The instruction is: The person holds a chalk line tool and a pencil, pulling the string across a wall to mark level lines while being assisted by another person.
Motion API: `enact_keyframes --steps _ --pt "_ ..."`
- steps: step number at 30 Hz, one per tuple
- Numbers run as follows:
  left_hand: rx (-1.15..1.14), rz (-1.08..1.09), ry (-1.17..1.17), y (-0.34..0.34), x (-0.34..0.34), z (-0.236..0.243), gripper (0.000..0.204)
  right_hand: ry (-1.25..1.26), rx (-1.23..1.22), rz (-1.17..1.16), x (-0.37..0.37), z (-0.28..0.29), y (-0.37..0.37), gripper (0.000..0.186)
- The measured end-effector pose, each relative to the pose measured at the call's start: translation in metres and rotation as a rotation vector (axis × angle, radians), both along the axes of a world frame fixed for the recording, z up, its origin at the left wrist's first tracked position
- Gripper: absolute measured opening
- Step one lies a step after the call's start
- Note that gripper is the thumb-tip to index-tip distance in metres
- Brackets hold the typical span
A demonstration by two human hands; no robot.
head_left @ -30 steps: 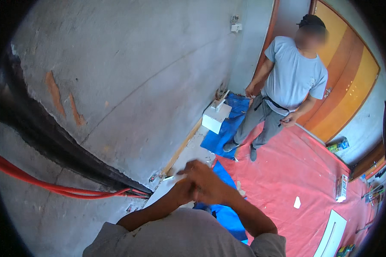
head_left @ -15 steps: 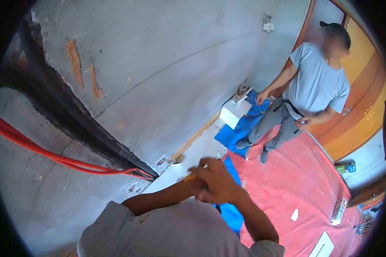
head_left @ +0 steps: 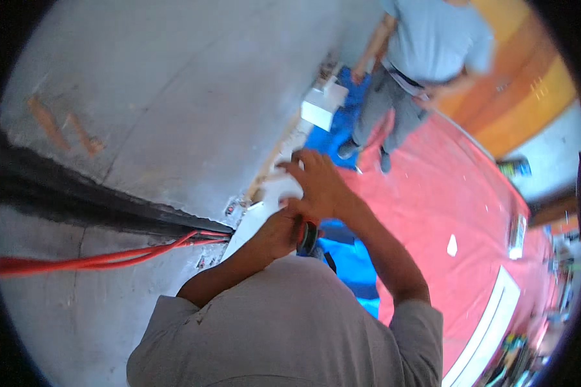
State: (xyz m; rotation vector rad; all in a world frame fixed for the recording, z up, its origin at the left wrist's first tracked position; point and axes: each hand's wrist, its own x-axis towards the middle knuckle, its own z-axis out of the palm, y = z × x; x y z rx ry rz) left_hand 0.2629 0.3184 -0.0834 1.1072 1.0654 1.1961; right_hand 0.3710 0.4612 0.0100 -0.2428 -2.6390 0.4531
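Red-and-black rounded tool (head_left: pixel 308 237) is held in front of the grey-shirted torso, its exact kind unclear because most of it is hidden. It appears to be gripped by the left hand (head_left: pixel 283 231), whose fingers are curled closed, probably so that it is kept steady near the body. The right hand (head_left: pixel 317 187) is held half open just above, thumb and fingers parted in a curve; no object can be made out in it, and whether the left hand is touched cannot be told.

At least two red flexible cables (head_left: pixel 77 266) are led to the lower end of one long dark recess (head_left: pixel 110 200) in the grey plaster wall, presumably cut so that lines can be housed there. One wide red sheet (head_left: pixel 426 193) and two visible stretches of blue sheeting (head_left: pixel 329 138) are spread over the floor, apparently for protection. One white box-shaped object (head_left: pixel 319 111) is set near the wall, one white slotted panel (head_left: pixel 492 326) is laid flat, and one co-worker (head_left: pixel 436 48) is seen standing beyond.
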Motion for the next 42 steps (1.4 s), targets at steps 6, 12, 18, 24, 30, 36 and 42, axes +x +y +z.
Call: enact_keyframes --steps 6,12,18,24,30,36,42 --pt "-0.412 0.242 -0.422 0.009 0.007 0.033 0.034 0.115 -0.326 0.361 0.014 0.016 -0.03 0.073" --pt "-0.262 0.143 -0.328 0.004 0.021 0.025 0.036 -0.025 -0.074 -0.089 0.024 -0.01 0.001 0.078" --pt "-0.494 0.167 -0.829 0.012 0.018 0.038 0.033 0.134 -0.47 0.361 0.032 0.015 -0.049 0.074" --pt "-0.526 0.128 -0.759 0.022 0.022 0.038 0.035 -0.001 -0.156 -0.138 0.032 -0.018 0.024 0.075" --pt "-0.497 0.134 -0.699 0.042 0.012 0.026 0.029 0.192 -0.41 0.27 0.035 0.024 -0.027 0.066" --pt "-0.565 -0.005 -0.748 0.074 0.04 0.023 0.026 0.089 -0.05 -0.236 0.066 -0.019 0.064 0.059" --pt "-0.58 -0.04 -0.815 0.096 0.047 0.028 0.028 0.339 -0.264 0.265 0.069 0.003 0.008 0.068"
